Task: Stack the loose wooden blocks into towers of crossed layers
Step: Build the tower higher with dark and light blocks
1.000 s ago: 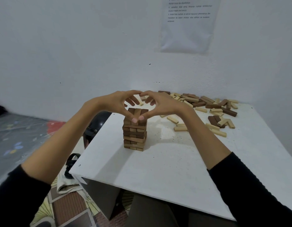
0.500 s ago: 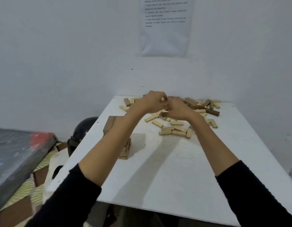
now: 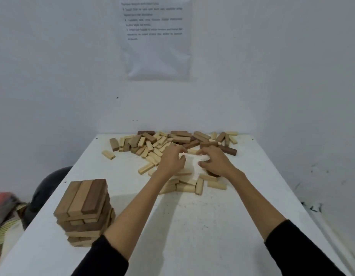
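Over the near edge of the pile (image 3: 172, 140), both hands hover side by side, palms down. The left hand (image 3: 171, 161) has its fingers half-curled, the thumb tucked in toward them. The right hand (image 3: 216, 162) is spread the same clawed way, with a gap between the two. Neither shows a block in its grip, though the palms hide what lies right under them. A pale block (image 3: 192, 151) lies between the fingertips, and a dark one (image 3: 212, 173) peeps out from under the right wrist.

Beneath the forearms sits a small cluster (image 3: 190, 186) of pale blocks. Beyond the hands the main heap runs along the far side of the table (image 3: 212, 226), light and dark pieces jumbled together.

One tower (image 3: 85, 210) stands at the near left corner, well apart from the hands. It has several crossed layers, topped by three blocks laid side by side, and its lower rows look a little ragged.

By my reading, that tower is the finished part — the hands seem to be gathering stock for another. Most of the blocks are loose, so the greater share of the work is left.
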Action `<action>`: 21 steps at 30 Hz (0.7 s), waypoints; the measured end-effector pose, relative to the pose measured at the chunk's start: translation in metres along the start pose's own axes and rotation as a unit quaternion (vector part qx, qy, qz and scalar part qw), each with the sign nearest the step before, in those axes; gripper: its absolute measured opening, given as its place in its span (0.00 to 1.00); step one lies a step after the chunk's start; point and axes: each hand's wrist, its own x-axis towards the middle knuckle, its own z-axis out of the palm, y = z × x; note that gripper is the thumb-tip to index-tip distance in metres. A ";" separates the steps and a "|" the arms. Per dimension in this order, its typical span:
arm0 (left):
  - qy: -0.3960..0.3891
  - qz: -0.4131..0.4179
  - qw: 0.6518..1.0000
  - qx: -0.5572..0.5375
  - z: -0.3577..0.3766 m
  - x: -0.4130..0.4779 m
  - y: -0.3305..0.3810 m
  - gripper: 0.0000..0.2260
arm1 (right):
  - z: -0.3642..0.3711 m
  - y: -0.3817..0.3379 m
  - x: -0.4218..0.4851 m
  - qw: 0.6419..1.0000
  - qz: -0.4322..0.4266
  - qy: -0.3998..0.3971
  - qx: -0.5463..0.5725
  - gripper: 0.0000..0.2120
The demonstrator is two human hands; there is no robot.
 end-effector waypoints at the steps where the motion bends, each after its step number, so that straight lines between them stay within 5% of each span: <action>1: 0.004 0.008 1.000 0.004 0.002 0.012 -0.001 0.10 | -0.002 0.004 0.009 1.000 -0.005 0.011 -0.004 0.14; 9: 0.056 0.016 0.998 0.018 0.025 0.081 -0.020 0.18 | -0.011 0.037 0.077 0.995 0.036 0.027 -0.091 0.18; 21: 0.043 -0.008 0.995 0.095 0.031 0.153 -0.036 0.12 | -0.022 0.063 0.122 0.998 0.048 0.008 -0.044 0.10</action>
